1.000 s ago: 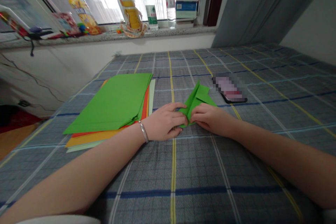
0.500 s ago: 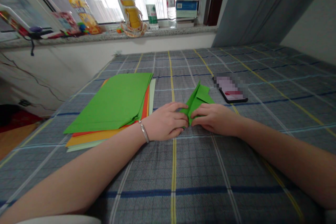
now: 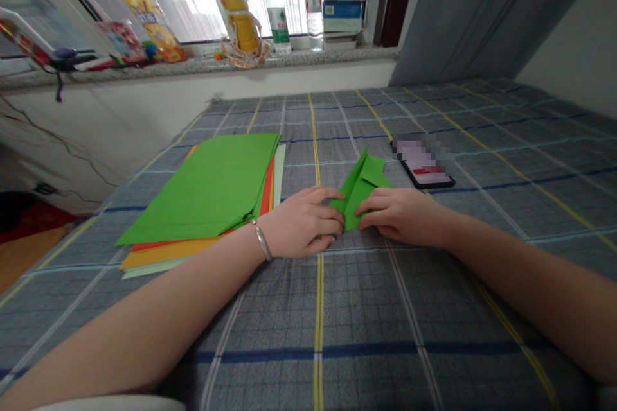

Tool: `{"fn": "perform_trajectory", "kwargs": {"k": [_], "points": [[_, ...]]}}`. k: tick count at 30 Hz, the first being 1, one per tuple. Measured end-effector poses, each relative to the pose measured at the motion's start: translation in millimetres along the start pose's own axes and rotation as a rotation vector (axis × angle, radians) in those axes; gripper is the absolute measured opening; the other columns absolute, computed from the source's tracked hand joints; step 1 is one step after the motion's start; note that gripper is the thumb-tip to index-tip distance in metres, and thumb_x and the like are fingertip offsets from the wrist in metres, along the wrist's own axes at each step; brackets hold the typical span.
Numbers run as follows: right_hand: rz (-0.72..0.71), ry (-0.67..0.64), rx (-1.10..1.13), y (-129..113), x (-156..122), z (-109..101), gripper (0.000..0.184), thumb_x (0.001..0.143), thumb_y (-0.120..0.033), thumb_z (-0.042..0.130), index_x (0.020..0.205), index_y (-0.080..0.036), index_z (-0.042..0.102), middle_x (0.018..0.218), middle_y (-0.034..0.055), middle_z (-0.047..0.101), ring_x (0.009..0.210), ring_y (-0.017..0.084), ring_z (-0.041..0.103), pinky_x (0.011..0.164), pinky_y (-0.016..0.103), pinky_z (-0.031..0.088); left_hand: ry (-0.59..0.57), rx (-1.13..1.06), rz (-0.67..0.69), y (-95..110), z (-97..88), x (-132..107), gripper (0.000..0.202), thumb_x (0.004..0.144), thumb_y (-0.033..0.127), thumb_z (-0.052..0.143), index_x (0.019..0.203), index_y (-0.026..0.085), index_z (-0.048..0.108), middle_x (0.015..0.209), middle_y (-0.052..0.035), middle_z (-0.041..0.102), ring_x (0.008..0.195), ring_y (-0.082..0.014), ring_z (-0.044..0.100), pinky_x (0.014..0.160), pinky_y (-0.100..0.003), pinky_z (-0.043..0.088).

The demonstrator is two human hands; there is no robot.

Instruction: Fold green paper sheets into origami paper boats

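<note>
A folded green paper [image 3: 364,181] lies on the grey checked cloth [image 3: 366,308] in the middle of the view. My left hand [image 3: 301,223], with a silver bracelet on the wrist, pinches the paper's near left edge with curled fingers. My right hand [image 3: 402,215] presses and pinches the near right edge, fingers closed on it. The paper's far point rises free beyond both hands.
A stack of coloured sheets [image 3: 212,189], green on top with orange and yellow beneath, lies to the left. A phone [image 3: 427,167] rests to the right of the folded paper. Bottles [image 3: 276,9] and boxes [image 3: 343,9] stand on the windowsill at the back.
My right hand has slid slightly right and away along the paper's edge. The left hand has stayed almost still.
</note>
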State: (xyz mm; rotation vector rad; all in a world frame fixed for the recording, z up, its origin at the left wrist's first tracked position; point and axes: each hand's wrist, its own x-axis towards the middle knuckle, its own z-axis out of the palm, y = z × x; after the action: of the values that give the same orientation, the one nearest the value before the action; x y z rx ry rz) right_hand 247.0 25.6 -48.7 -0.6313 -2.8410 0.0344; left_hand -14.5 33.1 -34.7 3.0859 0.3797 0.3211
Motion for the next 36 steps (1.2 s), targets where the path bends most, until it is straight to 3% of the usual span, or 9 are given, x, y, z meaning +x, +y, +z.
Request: {"fn": "perform_trajectory", "kwargs": {"k": [18, 23, 27, 31, 34, 36], "points": [[0.045, -0.028, -0.037, 2, -6, -6, 0.026, 0.084, -0.012, 0.055, 0.097, -0.026, 0.072, 0.111, -0.0008, 0.072, 0.094, 0.02, 0.06, 0.081, 0.034, 0.047, -0.003, 0.038, 0.047, -2, 1.0, -1, 0.017, 0.092, 0.025, 0.052, 0.09, 0.022, 0.068, 0.105, -0.0026, 0.072, 0.125, -0.0259, 0.049, 0.107, -0.044, 0.039], [0.085, 0.063, -0.06, -2, -8, -4, 0.021, 0.081, -0.012, 0.053, 0.086, -0.023, 0.071, 0.096, 0.0018, 0.073, 0.086, 0.018, 0.063, 0.075, 0.031, 0.046, 0.042, 0.043, 0.064, -4, 9.0, -1, 0.021, 0.094, 0.024, 0.047, 0.089, 0.019, 0.067, 0.104, -0.0048, 0.07, 0.12, -0.0241, 0.053, 0.103, -0.04, 0.043], [0.258, 0.269, -0.187, -1, -9, -3, 0.018, 0.082, -0.015, 0.051, 0.081, -0.021, 0.068, 0.079, 0.0037, 0.071, 0.076, 0.019, 0.063, 0.071, 0.033, 0.046, 0.087, 0.036, 0.023, -3, 14.2, -1, 0.022, 0.095, 0.021, 0.044, 0.096, 0.017, 0.065, 0.102, -0.0068, 0.07, 0.12, -0.0239, 0.053, 0.103, -0.041, 0.044], [0.418, 0.387, -0.201, 6, -8, 3, 0.026, 0.084, -0.017, 0.051, 0.104, -0.017, 0.067, 0.11, 0.0097, 0.069, 0.103, 0.025, 0.061, 0.093, 0.04, 0.046, 0.12, 0.01, -0.032, 0, 16.1, -1, 0.023, 0.094, 0.021, 0.046, 0.104, 0.018, 0.066, 0.103, -0.0049, 0.071, 0.123, -0.0238, 0.051, 0.105, -0.042, 0.042], [0.524, 0.326, -0.162, 13, -8, 13, 0.039, 0.085, -0.028, 0.056, 0.122, -0.019, 0.064, 0.136, 0.0141, 0.053, 0.117, 0.029, 0.055, 0.099, 0.046, 0.045, 0.124, 0.043, -0.097, 3, 17.4, 0, 0.028, 0.094, 0.021, 0.048, 0.115, 0.026, 0.065, 0.102, -0.0017, 0.071, 0.123, -0.024, 0.05, 0.111, -0.049, 0.034], [0.56, 0.281, -0.129, 18, -8, 20, 0.039, 0.088, -0.033, 0.054, 0.123, -0.021, 0.065, 0.143, 0.0145, 0.046, 0.123, 0.031, 0.052, 0.101, 0.048, 0.044, 0.12, 0.061, -0.135, 4, 19.2, 1, 0.031, 0.093, 0.021, 0.049, 0.119, 0.028, 0.064, 0.101, -0.0013, 0.07, 0.123, -0.0249, 0.05, 0.112, -0.053, 0.03]]}}
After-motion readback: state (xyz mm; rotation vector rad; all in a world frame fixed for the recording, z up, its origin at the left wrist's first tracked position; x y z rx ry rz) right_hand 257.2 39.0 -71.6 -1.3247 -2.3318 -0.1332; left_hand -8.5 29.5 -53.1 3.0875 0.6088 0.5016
